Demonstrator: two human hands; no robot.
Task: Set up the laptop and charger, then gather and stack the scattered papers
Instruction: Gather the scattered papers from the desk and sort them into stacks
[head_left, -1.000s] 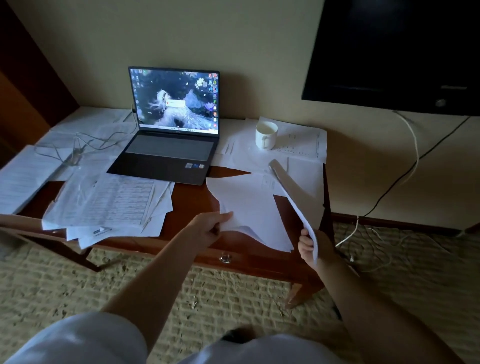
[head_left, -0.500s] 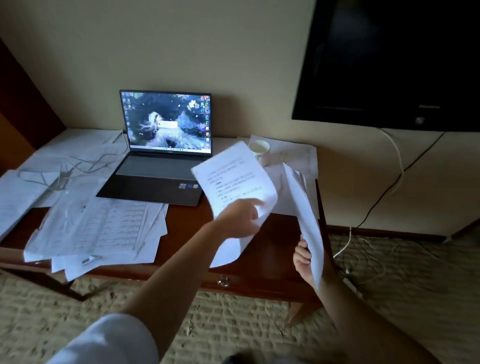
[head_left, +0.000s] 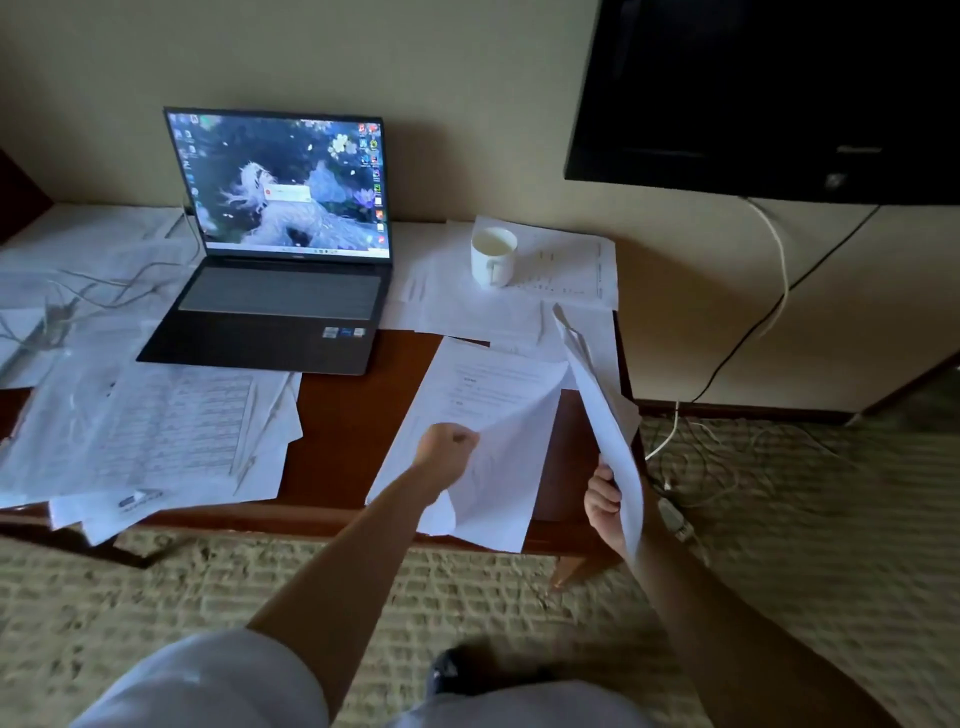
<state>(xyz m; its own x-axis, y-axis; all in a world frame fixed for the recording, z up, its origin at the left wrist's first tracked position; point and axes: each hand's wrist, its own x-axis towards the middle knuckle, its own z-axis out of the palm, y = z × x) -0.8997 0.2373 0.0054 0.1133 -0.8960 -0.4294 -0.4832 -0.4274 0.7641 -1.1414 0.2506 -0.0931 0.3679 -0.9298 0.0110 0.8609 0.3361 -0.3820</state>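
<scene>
- the left hand (head_left: 448, 448) is curling its fingers tight around the edge of a printed sheet (head_left: 488, 431), its grip clamped on the paper above the wooden desk (head_left: 343, 415).
- the right hand (head_left: 605, 501) is pinching the lower edge of a second sheet (head_left: 605, 415), which is standing nearly edge-on to the camera, its face unreadable.
- the print on the held sheet is too faint to read, and its lower corners are hanging past the desk's front edge.
- the open laptop (head_left: 275, 249) is sitting at the back of the desk with its screen lit, a thin cable (head_left: 93, 283) trailing over papers to its left.
- loose papers (head_left: 156, 431) are lying fanned across the desk's left side; more are sitting under a white mug (head_left: 492, 255) at the right.
</scene>
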